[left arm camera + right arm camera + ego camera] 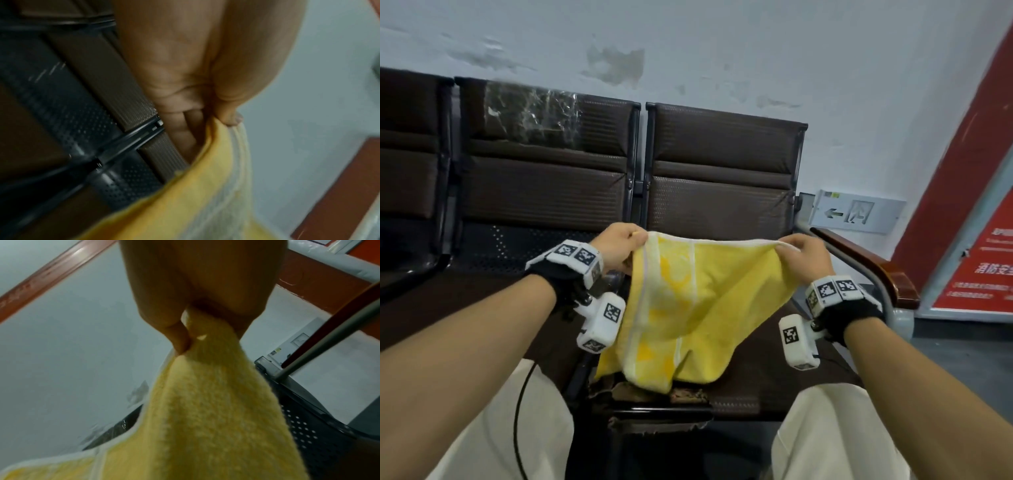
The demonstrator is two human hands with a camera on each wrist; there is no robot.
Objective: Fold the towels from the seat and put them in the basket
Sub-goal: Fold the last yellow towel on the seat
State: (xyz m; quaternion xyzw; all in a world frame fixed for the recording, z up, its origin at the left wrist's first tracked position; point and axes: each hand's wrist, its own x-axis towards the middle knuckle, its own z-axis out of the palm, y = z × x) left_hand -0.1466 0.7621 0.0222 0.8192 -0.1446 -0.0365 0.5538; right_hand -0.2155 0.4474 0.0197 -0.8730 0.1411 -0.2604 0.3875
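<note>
Centre frame: L hand (619, 248) & R hand (804, 255) raised, arms out, each pinching a top corner of yellow towel (698, 308); bottom sags onto seat (750, 394).

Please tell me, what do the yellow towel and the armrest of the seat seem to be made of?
Yellow towel: looks like soft terry cloth, judging by its fuzzy looped pile and the way it drapes limply. Armrest: seems glossy reddish-brown wood or wood-look plastic on a grey metal tube; which of the two is unclear.

Dim, even light; blurred wrist views.
</note>
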